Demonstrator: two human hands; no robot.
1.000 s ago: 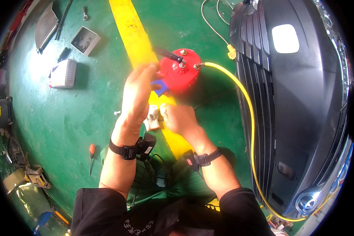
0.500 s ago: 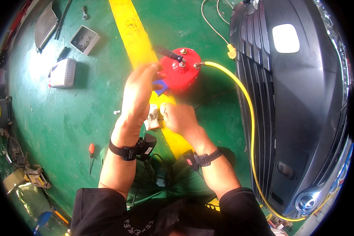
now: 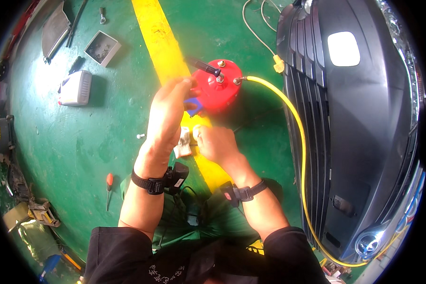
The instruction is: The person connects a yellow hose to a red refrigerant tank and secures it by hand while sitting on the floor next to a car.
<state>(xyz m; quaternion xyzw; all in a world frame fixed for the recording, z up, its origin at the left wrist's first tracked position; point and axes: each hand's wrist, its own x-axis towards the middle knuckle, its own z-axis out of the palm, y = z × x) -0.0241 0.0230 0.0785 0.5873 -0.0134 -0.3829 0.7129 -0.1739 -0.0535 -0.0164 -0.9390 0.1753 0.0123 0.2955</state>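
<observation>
A round red tank (image 3: 226, 96) stands on the floor ahead of me. Its top carries brass fittings (image 3: 222, 63) and a valve with a black handle (image 3: 208, 67). My left hand (image 3: 168, 106) has its fingers curled against the tank's left side, beside a blue patch (image 3: 194, 107); its fingertips are partly hidden. Closer to me, my right hand (image 3: 218, 144) is closed, back of the hand up, and what it may hold is hidden. Between my wrists a whitish knitted glove or cloth (image 3: 182, 146) lies on the floor. A yellow hose (image 3: 288, 102) joins the tank's right fitting.
A black car bumper (image 3: 347, 123) stands along the right side, with the hose running down past it. To the left lie a white jug (image 3: 77, 88), an open box (image 3: 102, 48) of small parts, a red-handled screwdriver (image 3: 109, 184) and a bolt (image 3: 140, 136). A yellow stripe (image 3: 158, 38) crosses the green floor.
Both hands stay nearly in place, and the tank and hose hold their positions. Only a very slight shift of the whole view shows.
</observation>
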